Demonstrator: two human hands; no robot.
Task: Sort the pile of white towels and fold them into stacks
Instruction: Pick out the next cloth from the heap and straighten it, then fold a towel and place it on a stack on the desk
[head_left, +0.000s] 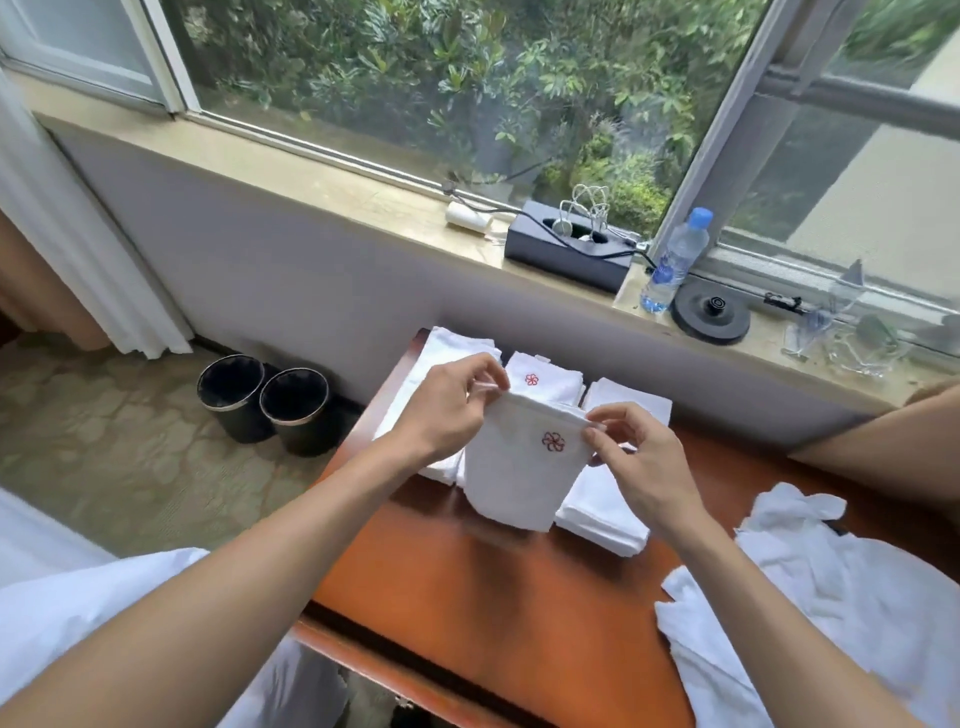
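Note:
A small white towel with a dark red flower emblem hangs folded in the air above the wooden table. My left hand pinches its upper left corner and my right hand pinches its upper right corner. Behind it, at the table's far end, lie three stacks of folded white towels: a left stack, a middle stack topped by a red flower emblem, and a right stack. A loose pile of unfolded white towels covers the table's right side.
Two black bins stand on the carpet left of the table. The window sill holds a black box, a water bottle, a black round base and clear plastic wrapping. A white curtain hangs at left.

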